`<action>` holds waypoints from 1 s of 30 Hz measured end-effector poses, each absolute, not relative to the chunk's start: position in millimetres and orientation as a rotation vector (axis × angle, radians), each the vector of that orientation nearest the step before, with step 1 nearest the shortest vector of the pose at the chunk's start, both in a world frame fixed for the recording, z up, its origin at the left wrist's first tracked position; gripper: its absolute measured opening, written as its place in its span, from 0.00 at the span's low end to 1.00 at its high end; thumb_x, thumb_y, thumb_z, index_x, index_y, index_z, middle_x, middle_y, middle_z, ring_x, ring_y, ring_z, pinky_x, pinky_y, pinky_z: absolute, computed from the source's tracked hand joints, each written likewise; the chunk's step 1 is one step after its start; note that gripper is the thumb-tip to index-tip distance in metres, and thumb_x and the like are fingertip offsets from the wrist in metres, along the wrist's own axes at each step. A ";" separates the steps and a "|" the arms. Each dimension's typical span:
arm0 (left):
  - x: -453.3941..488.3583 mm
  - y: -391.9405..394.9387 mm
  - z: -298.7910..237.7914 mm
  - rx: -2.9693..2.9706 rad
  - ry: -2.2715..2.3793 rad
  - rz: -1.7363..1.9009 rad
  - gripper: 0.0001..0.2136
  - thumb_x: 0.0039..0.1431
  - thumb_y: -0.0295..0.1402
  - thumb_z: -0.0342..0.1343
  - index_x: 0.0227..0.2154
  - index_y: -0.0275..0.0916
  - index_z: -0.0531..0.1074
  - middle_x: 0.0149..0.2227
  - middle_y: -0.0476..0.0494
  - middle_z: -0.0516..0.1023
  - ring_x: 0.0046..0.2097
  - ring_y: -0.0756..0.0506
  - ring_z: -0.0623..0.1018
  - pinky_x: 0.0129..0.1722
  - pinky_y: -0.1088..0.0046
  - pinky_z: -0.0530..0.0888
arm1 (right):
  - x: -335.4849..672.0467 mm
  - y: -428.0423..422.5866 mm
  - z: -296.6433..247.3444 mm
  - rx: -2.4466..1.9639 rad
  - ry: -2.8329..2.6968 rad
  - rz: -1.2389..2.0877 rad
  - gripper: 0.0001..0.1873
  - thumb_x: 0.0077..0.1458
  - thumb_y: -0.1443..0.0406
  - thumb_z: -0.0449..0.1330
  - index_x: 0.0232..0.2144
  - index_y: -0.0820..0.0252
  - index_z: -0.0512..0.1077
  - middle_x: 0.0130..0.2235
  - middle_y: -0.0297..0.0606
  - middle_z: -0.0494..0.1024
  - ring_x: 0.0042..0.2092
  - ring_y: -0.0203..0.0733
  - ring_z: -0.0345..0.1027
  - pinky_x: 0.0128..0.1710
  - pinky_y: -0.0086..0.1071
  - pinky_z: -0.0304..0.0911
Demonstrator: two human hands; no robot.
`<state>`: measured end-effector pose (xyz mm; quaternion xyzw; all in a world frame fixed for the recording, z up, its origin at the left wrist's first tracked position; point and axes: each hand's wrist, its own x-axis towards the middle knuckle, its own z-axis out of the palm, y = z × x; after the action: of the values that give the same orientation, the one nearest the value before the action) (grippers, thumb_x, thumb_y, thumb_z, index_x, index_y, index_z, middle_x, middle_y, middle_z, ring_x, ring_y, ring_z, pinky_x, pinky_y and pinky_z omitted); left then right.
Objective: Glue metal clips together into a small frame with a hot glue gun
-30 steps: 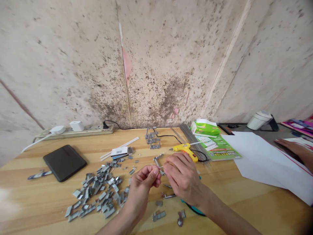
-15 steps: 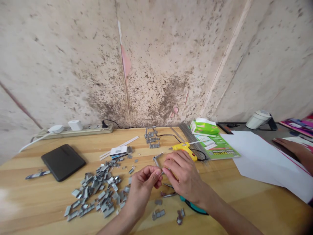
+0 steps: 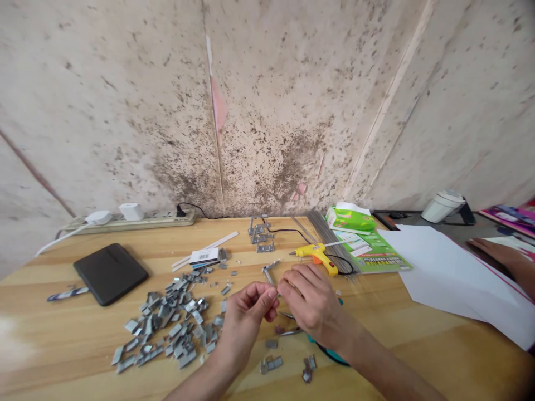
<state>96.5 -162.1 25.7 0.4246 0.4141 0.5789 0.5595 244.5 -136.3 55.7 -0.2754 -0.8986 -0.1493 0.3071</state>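
My left hand (image 3: 249,314) is closed in a pinch, thumb against the index finger, over the middle of the table. My right hand (image 3: 312,301) meets it fingertip to fingertip, also pinched. Whatever lies between them is too small to make out. Just beyond the fingertips lies a small angled grey piece (image 3: 268,271). Under my right hand, partly hidden, is a pliers-like tool with teal handles (image 3: 336,356). Left of my left hand spreads a pile of small grey flat pieces (image 3: 178,331). Nearer to me are a few joined grey pieces (image 3: 271,365).
A yellow glue gun (image 3: 315,254) lies beyond my right hand, with grey joined frames (image 3: 261,236) behind. A black tablet-like slab (image 3: 111,274) rests at left. A power strip (image 3: 163,218) runs along the wall. White paper (image 3: 451,278) and another person's hand (image 3: 497,253) are at right.
My right hand's fingers have curled in more, and the hand has shifted slightly, uncovering more of the glue gun. My left hand keeps its pinch almost in place.
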 end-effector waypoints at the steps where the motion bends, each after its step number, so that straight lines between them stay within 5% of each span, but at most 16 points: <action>1: 96.2 -162.2 25.2 1.022 0.980 1.365 0.12 0.47 0.39 0.61 0.20 0.34 0.71 0.18 0.50 0.69 0.21 0.53 0.66 0.21 0.79 0.64 | 245.2 -136.6 57.7 -0.730 -2.403 -0.389 0.12 0.59 0.70 0.48 0.27 0.63 0.68 0.29 0.39 0.69 0.35 0.42 0.60 0.35 0.36 0.56; 13: 92.9 -164.3 17.0 1.286 1.119 1.421 0.08 0.51 0.36 0.59 0.24 0.35 0.74 0.23 0.48 0.74 0.25 0.51 0.70 0.25 0.77 0.68 | 237.7 -142.0 53.5 -0.895 -2.343 -0.143 0.14 0.58 0.71 0.47 0.23 0.60 0.65 0.25 0.36 0.67 0.29 0.39 0.58 0.30 0.33 0.54; 18: 87.8 -154.4 18.6 1.115 1.067 1.425 0.11 0.48 0.38 0.61 0.22 0.35 0.72 0.20 0.50 0.71 0.22 0.53 0.68 0.22 0.79 0.66 | 247.3 -141.4 69.3 -1.079 -2.313 0.002 0.06 0.57 0.68 0.52 0.38 0.62 0.66 0.37 0.41 0.72 0.40 0.43 0.63 0.41 0.36 0.59; 24: 82.6 -146.9 19.5 0.984 1.016 1.421 0.12 0.46 0.38 0.62 0.20 0.34 0.71 0.19 0.50 0.71 0.21 0.54 0.67 0.22 0.79 0.64 | 289.0 -166.8 56.9 -1.409 -2.737 0.214 0.12 0.47 0.63 0.60 0.36 0.61 0.67 0.41 0.43 0.70 0.43 0.49 0.62 0.43 0.42 0.59; 30: 83.6 -150.7 26.5 0.877 0.957 1.381 0.12 0.43 0.38 0.64 0.20 0.33 0.71 0.19 0.50 0.71 0.21 0.55 0.66 0.21 0.80 0.62 | 306.1 -177.0 28.8 -1.441 -2.743 0.147 0.12 0.42 0.67 0.58 0.34 0.61 0.68 0.48 0.45 0.67 0.52 0.51 0.56 0.52 0.46 0.50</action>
<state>83.6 -150.7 26.5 0.3756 0.4101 0.5919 0.5835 306.1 -177.0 28.8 -0.4643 -0.8842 0.0475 0.0197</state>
